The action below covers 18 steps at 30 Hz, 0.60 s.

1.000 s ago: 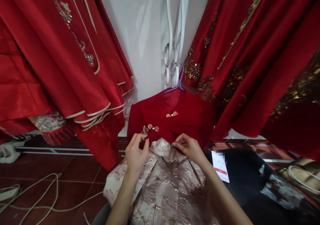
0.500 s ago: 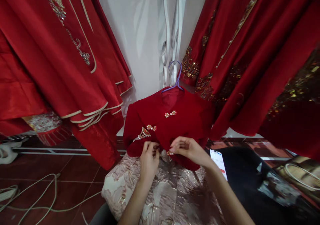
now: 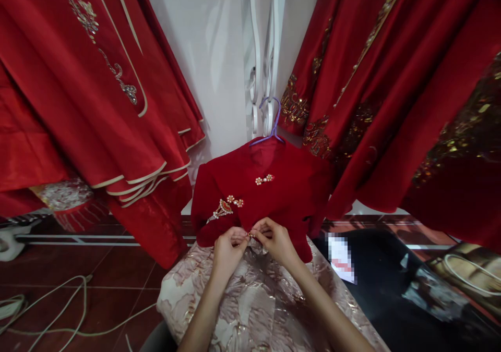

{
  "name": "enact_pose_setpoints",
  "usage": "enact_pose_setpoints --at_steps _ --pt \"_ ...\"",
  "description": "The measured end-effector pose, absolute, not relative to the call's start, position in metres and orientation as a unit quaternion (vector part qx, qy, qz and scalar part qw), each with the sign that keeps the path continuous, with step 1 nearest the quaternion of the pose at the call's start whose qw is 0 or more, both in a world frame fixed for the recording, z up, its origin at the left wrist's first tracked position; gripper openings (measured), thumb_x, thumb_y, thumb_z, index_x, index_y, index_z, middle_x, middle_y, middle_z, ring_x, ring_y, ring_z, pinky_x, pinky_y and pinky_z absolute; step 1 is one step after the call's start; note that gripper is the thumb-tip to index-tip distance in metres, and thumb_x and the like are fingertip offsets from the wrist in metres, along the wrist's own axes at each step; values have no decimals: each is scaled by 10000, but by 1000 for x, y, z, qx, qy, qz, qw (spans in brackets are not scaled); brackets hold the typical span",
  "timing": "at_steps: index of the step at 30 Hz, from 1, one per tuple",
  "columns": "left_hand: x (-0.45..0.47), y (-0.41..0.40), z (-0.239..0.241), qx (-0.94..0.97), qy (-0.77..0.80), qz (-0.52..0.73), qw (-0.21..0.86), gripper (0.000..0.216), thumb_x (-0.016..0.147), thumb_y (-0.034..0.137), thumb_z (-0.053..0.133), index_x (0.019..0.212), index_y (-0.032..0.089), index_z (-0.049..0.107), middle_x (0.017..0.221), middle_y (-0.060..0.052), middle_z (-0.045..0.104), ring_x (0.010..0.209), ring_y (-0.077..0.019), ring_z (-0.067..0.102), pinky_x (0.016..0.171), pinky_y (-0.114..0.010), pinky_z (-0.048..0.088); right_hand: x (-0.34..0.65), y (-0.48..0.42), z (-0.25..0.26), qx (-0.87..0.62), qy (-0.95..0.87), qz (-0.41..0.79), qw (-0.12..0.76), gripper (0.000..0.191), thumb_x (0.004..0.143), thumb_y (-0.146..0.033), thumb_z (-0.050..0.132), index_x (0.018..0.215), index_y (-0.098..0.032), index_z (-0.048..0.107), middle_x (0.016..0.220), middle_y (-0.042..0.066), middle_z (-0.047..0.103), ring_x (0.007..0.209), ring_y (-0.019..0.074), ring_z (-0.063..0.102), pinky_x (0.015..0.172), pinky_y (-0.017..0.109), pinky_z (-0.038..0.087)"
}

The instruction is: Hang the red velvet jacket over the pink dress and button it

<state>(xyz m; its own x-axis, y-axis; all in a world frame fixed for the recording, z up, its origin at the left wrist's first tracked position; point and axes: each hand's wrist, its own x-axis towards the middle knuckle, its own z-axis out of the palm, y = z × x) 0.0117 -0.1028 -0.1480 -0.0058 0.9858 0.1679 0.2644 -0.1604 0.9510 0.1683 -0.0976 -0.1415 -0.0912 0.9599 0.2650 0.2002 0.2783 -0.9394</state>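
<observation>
A dark red velvet jacket (image 3: 274, 201) hangs on a purple hanger (image 3: 276, 125), its lower part resting over pale floral brocade (image 3: 250, 300). Jewelled flower clasps (image 3: 264, 179) and a beaded brooch-like ornament (image 3: 223, 208) decorate its front. At the lower front edge, my left hand (image 3: 230, 246) is closed, thumb and fingers pinching the jacket's edge. My right hand (image 3: 274, 240) meets it there, closed in a pinch on a small jewelled clasp (image 3: 251, 234). Fingertips hide most of this clasp, so whether its halves are joined cannot be seen.
Long red garments (image 3: 117, 81) hang on the left, and more with gold sequins (image 3: 376, 107) on the right. A phone (image 3: 340, 258) lies on a black surface (image 3: 376, 289) beside a clear plastic bag (image 3: 434, 294). White cable (image 3: 84, 300) loops across the tiled floor.
My right hand has moved left with the jewelled clasp, so both hands' fingertips now meet at the jacket's front edge. The camera view has shifted slightly.
</observation>
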Motion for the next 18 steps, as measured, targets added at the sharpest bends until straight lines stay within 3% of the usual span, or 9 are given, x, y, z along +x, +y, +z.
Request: enact_pose_setpoints --at_steps 6,12,18 --pt "13 -106 -152 554 518 505 412 181 680 282 704 791 142 678 788 -75 726 736 -180 689 732 -288 546 165 -99 -144 -465 -651 339 494 94 830 -291 580 850 -205 611 818 29 683 731 150 660 681 278 550" --pt "13 -106 -153 551 538 506 389 134 652 205 681 774 151 691 747 -62 729 697 -184 692 699 -289 551 169 -99 -139 -452 -665 359 474 102 797 -252 615 889 -209 611 826 16 675 752 145 659 696 265 551" --pt "11 -106 -147 585 546 476 365 131 671 194 648 786 149 693 753 -62 727 695 -182 685 701 -293 542 164 -102 -143 -461 -678 303 485 83 823 -208 562 896 -210 602 850 33 656 775 160 641 727 292 542"
